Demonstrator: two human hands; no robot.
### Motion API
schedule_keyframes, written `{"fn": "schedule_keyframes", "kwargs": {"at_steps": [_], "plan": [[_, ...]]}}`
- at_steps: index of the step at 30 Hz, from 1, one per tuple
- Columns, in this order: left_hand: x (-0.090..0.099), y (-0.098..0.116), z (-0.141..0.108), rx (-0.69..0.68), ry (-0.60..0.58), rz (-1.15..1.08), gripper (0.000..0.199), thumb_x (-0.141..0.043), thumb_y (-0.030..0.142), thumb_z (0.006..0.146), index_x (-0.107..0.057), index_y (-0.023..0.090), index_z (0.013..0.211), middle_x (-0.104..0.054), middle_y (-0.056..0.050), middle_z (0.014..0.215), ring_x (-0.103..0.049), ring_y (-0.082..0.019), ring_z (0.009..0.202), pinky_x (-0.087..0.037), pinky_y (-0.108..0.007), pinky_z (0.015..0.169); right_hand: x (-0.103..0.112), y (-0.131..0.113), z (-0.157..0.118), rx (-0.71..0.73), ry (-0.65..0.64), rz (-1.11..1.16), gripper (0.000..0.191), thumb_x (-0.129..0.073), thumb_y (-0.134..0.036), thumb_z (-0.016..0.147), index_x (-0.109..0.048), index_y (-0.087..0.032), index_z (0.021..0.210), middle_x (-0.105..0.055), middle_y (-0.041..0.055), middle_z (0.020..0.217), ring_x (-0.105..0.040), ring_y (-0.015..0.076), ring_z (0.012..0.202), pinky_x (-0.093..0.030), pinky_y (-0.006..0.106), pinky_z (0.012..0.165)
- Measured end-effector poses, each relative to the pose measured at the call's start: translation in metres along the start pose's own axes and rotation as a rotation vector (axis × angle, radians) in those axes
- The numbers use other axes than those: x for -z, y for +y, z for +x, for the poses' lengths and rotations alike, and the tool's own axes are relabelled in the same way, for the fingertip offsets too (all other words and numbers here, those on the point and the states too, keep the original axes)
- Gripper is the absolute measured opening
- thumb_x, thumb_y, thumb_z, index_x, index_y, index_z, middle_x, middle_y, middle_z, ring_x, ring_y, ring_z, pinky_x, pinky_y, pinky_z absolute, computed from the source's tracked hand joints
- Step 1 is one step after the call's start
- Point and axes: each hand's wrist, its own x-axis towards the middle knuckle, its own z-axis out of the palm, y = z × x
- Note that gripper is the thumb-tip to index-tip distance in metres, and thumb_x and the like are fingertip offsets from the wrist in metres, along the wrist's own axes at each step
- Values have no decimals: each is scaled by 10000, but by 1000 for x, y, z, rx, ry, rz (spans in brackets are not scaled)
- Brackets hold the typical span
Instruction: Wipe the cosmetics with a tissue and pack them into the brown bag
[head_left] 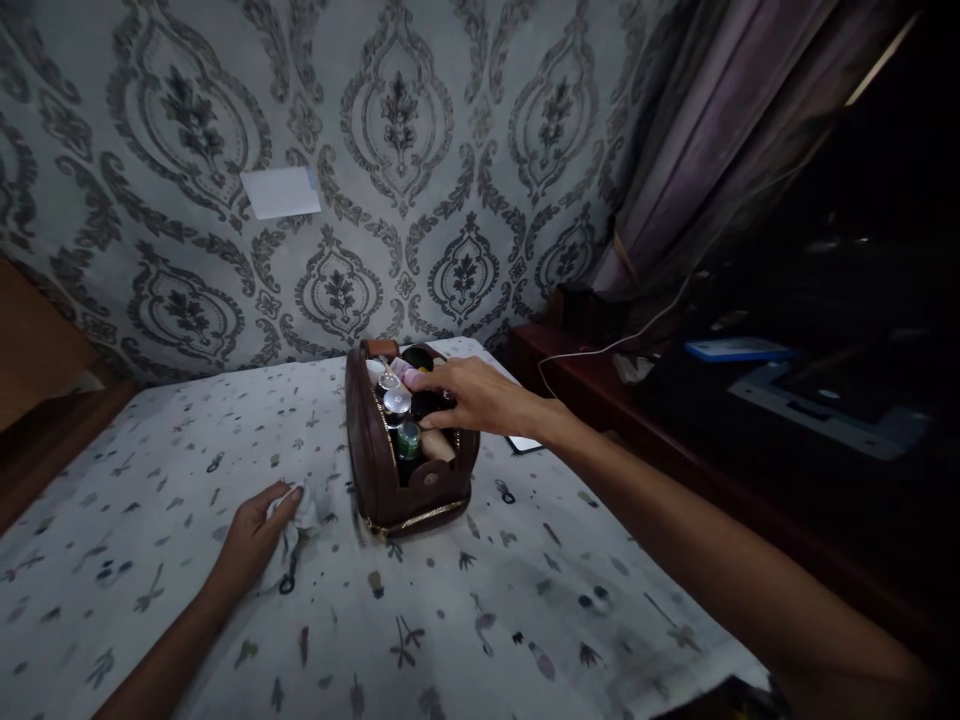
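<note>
A dark brown toiletry bag (pixel 367 470) stands unzipped on the patterned white cloth (pixel 420 620), packed with small bottles and jars. My right hand (pixel 476 393) reaches over its right side, thumb and fingers apart among the contents. The fingertips are close to a pink bottle (pixel 407 374); whether they touch it I cannot tell. Two clear-topped containers, one a round-lidded jar (pixel 397 402), and a green-lidded jar (pixel 409 438) sit toward the bag's left, with a beige tube (pixel 437 446) beside them. Left of the bag, my left hand (pixel 259 530) pinches a crumpled white cloth (pixel 301 515).
Behind my right wrist a flat white-faced object with a dark edge (pixel 523 443) lies partly hidden. A reddish-brown table (pixel 592 400) at the right carries a white cable (pixel 600 350) and a blue-edged device (pixel 739 350). The patterned wall (pixel 405 220) rises behind.
</note>
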Motion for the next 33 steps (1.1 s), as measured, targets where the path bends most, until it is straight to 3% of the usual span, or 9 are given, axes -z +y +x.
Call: {"fn": "schedule_keyframes", "kwargs": {"at_steps": [4, 9, 12, 16, 20, 24, 27, 30, 33], "plan": [[-1, -4, -1, 3, 26, -9, 494, -591, 658, 822, -694, 182, 736, -731, -60, 835, -656, -273, 906, -540, -333, 848, -6, -5, -3, -43, 79, 25, 414, -806, -362, 831, -699, -212, 1203, -745, 81, 1038, -660, 260, 968, -408, 331, 792], [2, 8, -4, -11, -23, -43, 479, -559, 628, 860, -619, 187, 684, -629, -10, 703, -599, -195, 734, -504, -267, 731, -13, -3, -11, -14, 115, 48, 443, -762, -362, 871, -669, -195, 1271, -725, 111, 1096, -653, 268, 1026, -442, 366, 870], [6, 18, -5, 1, -27, -60, 470, -549, 635, 856, -581, 192, 703, -580, 13, 666, -560, -173, 687, -475, -250, 677, -21, -1, -21, 14, 235, 128, 390, -646, -375, 947, -648, -205, 1298, -711, 124, 1189, -641, 276, 1104, -471, 409, 947], [14, 22, -4, -34, 41, -20, 422, -542, 609, 866, -629, 196, 883, -637, -3, 781, -595, -191, 772, -481, -255, 716, -34, -14, -35, 14, 460, 176, 381, -488, -356, 1020, -601, -223, 1359, -670, 124, 1330, -597, 275, 1241, -448, 472, 1072], [31, 19, 4, -95, 117, 159, 507, -465, 588, 901, -659, 189, 1146, -703, -53, 969, -642, -228, 885, -502, -289, 785, -44, -36, -39, 90, 409, 105, 417, -425, -303, 1037, -554, -221, 1425, -601, 112, 1460, -489, 264, 1403, -380, 506, 1158], [54, 16, 13, -125, 165, 610, 563, -296, 467, 969, -642, 175, 1303, -689, -143, 1185, -655, -305, 1037, -521, -370, 830, -53, -47, -35, 38, 351, 25, 426, -405, -249, 1028, -570, -213, 1419, -606, 116, 1463, -506, 273, 1394, -355, 548, 1169], [68, 9, 16, -34, -3, 881, 605, -280, 472, 980, -651, 145, 1328, -650, -221, 1268, -623, -392, 1147, -525, -459, 840, -59, -48, -36, 12, 369, 4, 423, -407, -253, 1024, -587, -176, 1399, -609, 141, 1454, -527, 286, 1372, -357, 561, 1169], [77, 2, 15, 36, -156, 917, 681, -373, 607, 945, -606, 161, 1404, -585, -257, 1404, -540, -460, 1296, -495, -568, 936, -61, -47, -41, 31, 424, 54, 414, -411, -278, 1029, -598, -183, 1385, -615, 145, 1444, -517, 281, 1387, -374, 554, 1167], [79, 4, 15, 64, -109, 918, 723, -412, 641, 912, -543, 196, 1467, -547, -254, 1461, -476, -494, 1358, -412, -706, 1007, -64, -37, -46, 16, 578, 209, 420, -391, -350, 1050, -575, -240, 1411, -588, 108, 1479, -483, 239, 1427, -368, 513, 1194]]}}
